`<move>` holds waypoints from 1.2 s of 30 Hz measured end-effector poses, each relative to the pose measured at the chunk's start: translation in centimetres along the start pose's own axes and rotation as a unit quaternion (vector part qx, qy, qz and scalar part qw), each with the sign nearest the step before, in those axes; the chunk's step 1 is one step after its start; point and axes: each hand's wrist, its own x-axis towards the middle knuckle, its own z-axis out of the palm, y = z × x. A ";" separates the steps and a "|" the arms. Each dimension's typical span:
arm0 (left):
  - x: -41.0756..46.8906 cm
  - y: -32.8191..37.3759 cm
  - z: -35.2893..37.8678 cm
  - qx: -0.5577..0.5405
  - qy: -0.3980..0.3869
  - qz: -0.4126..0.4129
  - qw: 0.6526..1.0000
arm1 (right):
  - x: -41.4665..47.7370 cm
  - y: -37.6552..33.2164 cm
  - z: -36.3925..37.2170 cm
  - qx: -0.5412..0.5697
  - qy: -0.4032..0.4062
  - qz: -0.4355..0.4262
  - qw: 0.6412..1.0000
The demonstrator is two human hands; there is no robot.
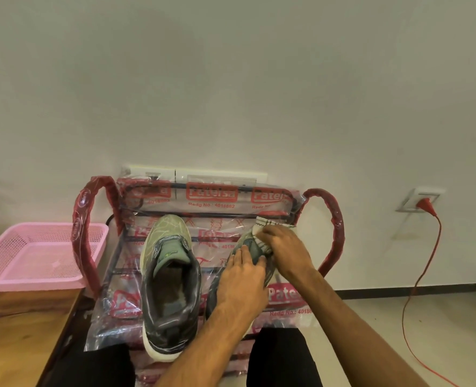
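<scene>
Two grey-green sneakers stand on a plastic-wrapped folded chair (211, 194) with red arms. The left sneaker (169, 275) stands free, its opening facing up. My left hand (245, 283) grips the right sneaker (252, 247) over its top and hides most of it. My right hand (284, 247) holds a white cloth (262, 226) bunched against the toe end of that sneaker.
A pink mesh basket (35, 255) sits on a wooden table (16, 331) at the left. A red cable (415, 277) runs from a wall socket (421, 202) down across the floor at the right. My dark-trousered knees lie below the chair.
</scene>
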 end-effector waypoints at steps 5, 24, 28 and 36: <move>-0.1 0.3 -0.1 0.010 -0.007 0.001 1.000 | 1.0 0.2 -1.5 0.021 0.031 0.125 0.991; -1.5 -0.3 -3.4 0.073 -0.082 -0.042 0.993 | -2.0 -0.4 1.9 0.243 0.070 0.152 0.955; -2.2 -0.6 -4.2 0.071 -0.089 -0.029 0.993 | -1.9 -0.7 1.7 0.251 0.060 0.164 0.952; -4.2 1.3 -2.6 0.113 -0.049 -0.020 0.992 | -2.5 -0.7 -0.2 0.331 0.101 0.197 0.917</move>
